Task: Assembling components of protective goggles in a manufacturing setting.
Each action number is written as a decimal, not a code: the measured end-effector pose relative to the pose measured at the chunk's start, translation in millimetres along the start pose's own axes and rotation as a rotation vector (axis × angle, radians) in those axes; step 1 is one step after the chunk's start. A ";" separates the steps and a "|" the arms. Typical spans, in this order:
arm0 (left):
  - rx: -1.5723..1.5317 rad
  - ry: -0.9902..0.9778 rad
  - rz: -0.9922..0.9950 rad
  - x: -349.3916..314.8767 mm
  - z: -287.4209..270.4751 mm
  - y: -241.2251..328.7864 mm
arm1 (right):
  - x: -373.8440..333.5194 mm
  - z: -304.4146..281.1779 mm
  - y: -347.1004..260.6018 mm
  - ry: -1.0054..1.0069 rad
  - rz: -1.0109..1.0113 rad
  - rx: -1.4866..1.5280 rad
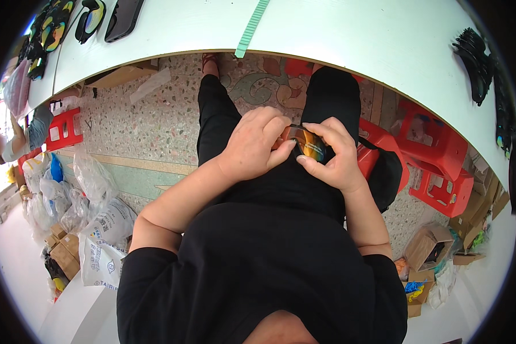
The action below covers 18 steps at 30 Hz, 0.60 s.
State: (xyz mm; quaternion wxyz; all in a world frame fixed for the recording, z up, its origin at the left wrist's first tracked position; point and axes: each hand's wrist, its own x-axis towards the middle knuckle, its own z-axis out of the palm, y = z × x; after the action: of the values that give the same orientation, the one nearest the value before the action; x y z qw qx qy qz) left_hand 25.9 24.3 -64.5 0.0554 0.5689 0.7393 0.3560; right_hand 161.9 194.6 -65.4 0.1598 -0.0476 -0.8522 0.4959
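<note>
Above my lap, short of the table edge, both hands hold a pair of sunglasses (312, 147) with a dark frame and an orange-gold mirrored lens. My left hand (257, 139) is closed on its left end, thumb against the near side. On the other end, my right hand (337, 153) pinches the lens side between thumb and fingers. Much of the frame is hidden behind my fingers, so I cannot make out the temples.
A white table (350, 31) curves across the front, bearing a green strip (251, 28), a dark phone (124, 20), mirrored sunglasses (90, 20) and stacked black frame parts (473, 64). Red stools (433, 143) stand at right. Plastic bags (97, 178) crowd the left; another person (18, 137) is far left.
</note>
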 end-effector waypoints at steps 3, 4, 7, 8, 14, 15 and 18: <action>-0.075 0.078 -0.088 2.4 10.9 3.2 | -1.1 3.4 0.2 0.065 0.003 -0.028; -0.106 0.114 -0.139 2.8 14.1 5.5 | -2.4 4.8 0.5 0.101 0.022 -0.032; -0.154 0.177 -0.217 4.7 20.2 9.4 | -5.8 8.6 -2.4 0.145 0.029 -0.031; -0.172 0.202 -0.241 4.7 21.3 9.8 | -8.4 10.7 -1.6 0.143 0.026 -0.031; -0.461 0.153 -0.618 4.0 20.8 7.7 | -18.2 20.7 -3.7 0.211 0.068 -0.055; -0.674 0.203 -0.749 3.4 20.4 4.6 | -19.1 22.1 -2.8 0.232 0.072 -0.035; -0.906 0.430 -0.795 -10.3 14.5 -15.6 | -24.0 25.7 2.1 0.294 0.113 0.004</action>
State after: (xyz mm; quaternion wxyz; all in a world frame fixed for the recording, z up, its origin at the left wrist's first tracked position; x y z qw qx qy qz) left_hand 24.0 20.4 -87.7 0.2687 0.0875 0.6648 0.6915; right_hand 176.2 168.6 -84.3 0.2548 -0.1673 -0.8147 0.4933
